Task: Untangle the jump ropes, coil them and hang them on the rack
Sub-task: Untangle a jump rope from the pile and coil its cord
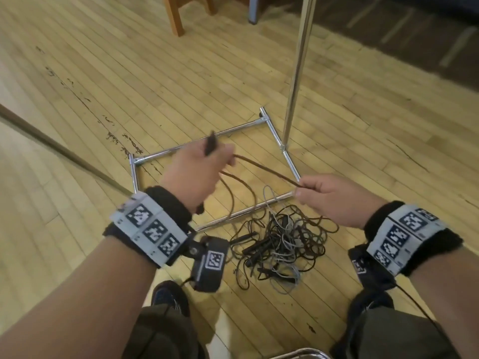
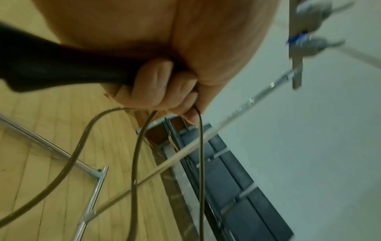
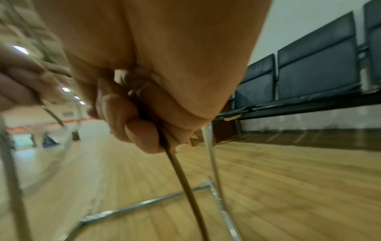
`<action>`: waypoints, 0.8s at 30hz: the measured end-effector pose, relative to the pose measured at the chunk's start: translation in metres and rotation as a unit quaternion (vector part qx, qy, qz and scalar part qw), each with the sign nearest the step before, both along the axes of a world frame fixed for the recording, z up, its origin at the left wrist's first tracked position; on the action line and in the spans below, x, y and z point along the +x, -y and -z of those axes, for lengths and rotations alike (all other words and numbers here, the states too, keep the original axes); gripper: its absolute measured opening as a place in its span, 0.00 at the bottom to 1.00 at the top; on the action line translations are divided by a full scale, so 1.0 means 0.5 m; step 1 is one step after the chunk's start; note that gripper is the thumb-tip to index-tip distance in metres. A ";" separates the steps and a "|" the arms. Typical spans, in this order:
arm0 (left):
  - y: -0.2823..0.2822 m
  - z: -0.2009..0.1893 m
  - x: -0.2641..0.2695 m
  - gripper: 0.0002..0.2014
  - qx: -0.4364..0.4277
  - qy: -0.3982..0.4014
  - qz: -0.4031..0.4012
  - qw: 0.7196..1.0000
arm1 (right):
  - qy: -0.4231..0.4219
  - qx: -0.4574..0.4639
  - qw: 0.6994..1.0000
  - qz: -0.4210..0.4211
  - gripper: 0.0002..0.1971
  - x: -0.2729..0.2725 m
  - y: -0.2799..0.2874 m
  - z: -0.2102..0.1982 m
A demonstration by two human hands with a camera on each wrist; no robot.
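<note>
A brown jump rope (image 1: 267,169) stretches between my two hands above the floor. My left hand (image 1: 204,161) grips its black handle (image 1: 211,143) together with rope loops that hang down (image 2: 136,154). My right hand (image 1: 308,189) pinches the rope (image 3: 181,169) further along. Below them a tangled pile of ropes (image 1: 280,244), brown and grey with several black handles, lies on the wooden floor. The chrome rack (image 1: 293,89) stands just behind the pile, its rectangular base (image 1: 181,149) on the floor and its hooks (image 2: 305,40) high up.
My shoes (image 1: 168,296) and knees sit at the near edge of the floor. A wooden chair leg (image 1: 176,16) stands at the far side. Dark bench seats (image 3: 309,68) line the wall on the right. A curved metal tube (image 1: 300,353) shows at the bottom.
</note>
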State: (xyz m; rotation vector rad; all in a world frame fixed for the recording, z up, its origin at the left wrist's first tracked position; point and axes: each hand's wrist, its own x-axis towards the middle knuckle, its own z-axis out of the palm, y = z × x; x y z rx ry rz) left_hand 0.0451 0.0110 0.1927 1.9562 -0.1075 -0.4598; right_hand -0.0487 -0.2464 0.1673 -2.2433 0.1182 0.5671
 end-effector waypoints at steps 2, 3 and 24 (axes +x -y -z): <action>-0.031 -0.007 0.032 0.12 -0.091 -0.036 -0.128 0.987 | -0.022 -0.078 0.997 0.007 0.11 -0.002 0.047 0.013; -0.048 -0.012 0.047 0.10 -0.129 -0.051 -0.187 0.972 | -0.030 -0.116 0.993 0.019 0.12 -0.003 0.073 0.018; 0.034 0.009 -0.040 0.17 0.116 0.035 0.191 0.974 | -0.006 0.058 0.998 -0.008 0.14 0.009 -0.032 -0.031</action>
